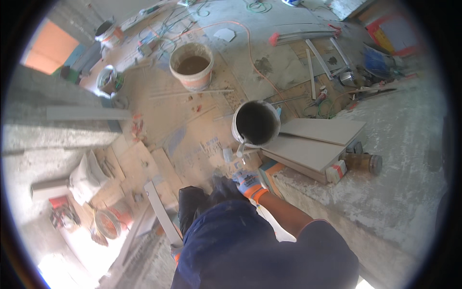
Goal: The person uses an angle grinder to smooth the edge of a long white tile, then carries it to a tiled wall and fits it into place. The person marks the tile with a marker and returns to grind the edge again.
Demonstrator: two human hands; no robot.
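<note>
My left hand [176, 253], in a grey glove with an orange cuff, is mostly hidden behind my dark blue shirt. It grips the lower end of a long, narrow light-grey strip [161, 212], possibly cut tile, which slants up beside my leg. My right hand [247, 181] wears a blue-grey glove with an orange cuff. It hovers low in front of my body, below a white bucket [234, 129] with a dark inside; its fingers are too blurred to read. A tool handle [241, 148] leans at that bucket's near rim.
Flat grey panels [322, 148] are stacked right of the bucket, with a brown jar [370, 164] beside them on a concrete ledge. Another bucket [191, 81] holds brownish liquid. Hoses, cables and metal profiles [308, 36] lie across the far floor. A white sack [86, 178] stands left.
</note>
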